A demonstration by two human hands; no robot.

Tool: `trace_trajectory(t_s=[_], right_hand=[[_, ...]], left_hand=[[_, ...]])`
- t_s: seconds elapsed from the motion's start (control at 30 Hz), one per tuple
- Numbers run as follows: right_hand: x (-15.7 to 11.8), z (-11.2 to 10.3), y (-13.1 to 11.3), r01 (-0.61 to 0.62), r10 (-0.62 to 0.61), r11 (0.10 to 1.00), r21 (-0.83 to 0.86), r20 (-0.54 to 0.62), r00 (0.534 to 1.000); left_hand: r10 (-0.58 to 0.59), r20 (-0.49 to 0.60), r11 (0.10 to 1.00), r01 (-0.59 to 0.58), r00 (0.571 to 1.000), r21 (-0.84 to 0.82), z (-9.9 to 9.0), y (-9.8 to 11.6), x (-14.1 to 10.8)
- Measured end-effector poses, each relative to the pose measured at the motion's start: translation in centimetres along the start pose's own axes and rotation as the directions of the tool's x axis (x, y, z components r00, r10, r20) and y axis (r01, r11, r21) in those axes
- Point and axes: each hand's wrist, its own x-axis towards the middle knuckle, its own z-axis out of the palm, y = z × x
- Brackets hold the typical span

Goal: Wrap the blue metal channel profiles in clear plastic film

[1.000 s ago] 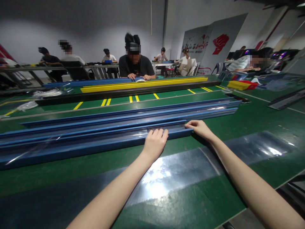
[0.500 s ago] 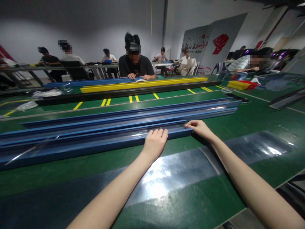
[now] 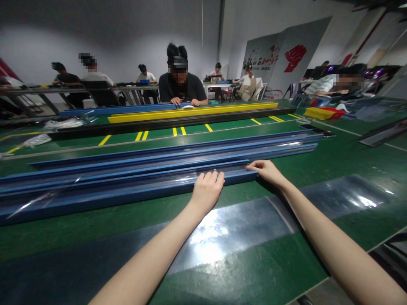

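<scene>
A long blue channel rail (image 3: 127, 186) lies nearest me on the green table, with a clear plastic strip (image 3: 178, 179) along its inside. My left hand (image 3: 208, 190) is laid over the rail's near wall, its fingers curled across the edge onto the rail. At the rail's right end is my right hand (image 3: 265, 171), thumb and fingertips pinched together just at the opening. Whatever lies between those fingertips is too small and hidden to make out.
Behind lie more blue rails (image 3: 222, 149), then a black rail (image 3: 190, 123) and a yellow rail (image 3: 197, 111). A wide clear plastic sheet (image 3: 248, 224) lies under my forearms. Opposite, a person (image 3: 182, 87) works at the table. A phone-like dark object (image 3: 318, 130) and yellow tray (image 3: 318, 112) sit right.
</scene>
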Motion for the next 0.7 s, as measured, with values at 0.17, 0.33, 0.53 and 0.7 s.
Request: trace_trajectory(t_s=[0.17,0.33,0.53,0.7], right_hand=[[0.09,0.04,0.27,-0.007,0.007,1.000,0.004,0.009,1.000],[0.22,0.07,0.54,0.001,-0.001,1.000,0.012,0.012,1.000],[0.33,0.11,0.56,-0.014,0.013,0.999,0.032,0.017,1.000],[0.38,0.21,0.66,-0.005,0.005,1.000,0.026,0.008,1.000]], left_hand=[[-0.008,0.035,1.000,0.009,0.999,-0.019,-0.07,0.02,0.00],[-0.018,0.048,0.999,0.019,0.999,-0.034,-0.19,0.06,0.05],[-0.048,0.085,0.998,0.052,0.995,-0.046,-0.36,0.23,0.13],[-0.066,0.101,0.995,0.073,0.993,-0.061,-0.63,0.29,0.35]])
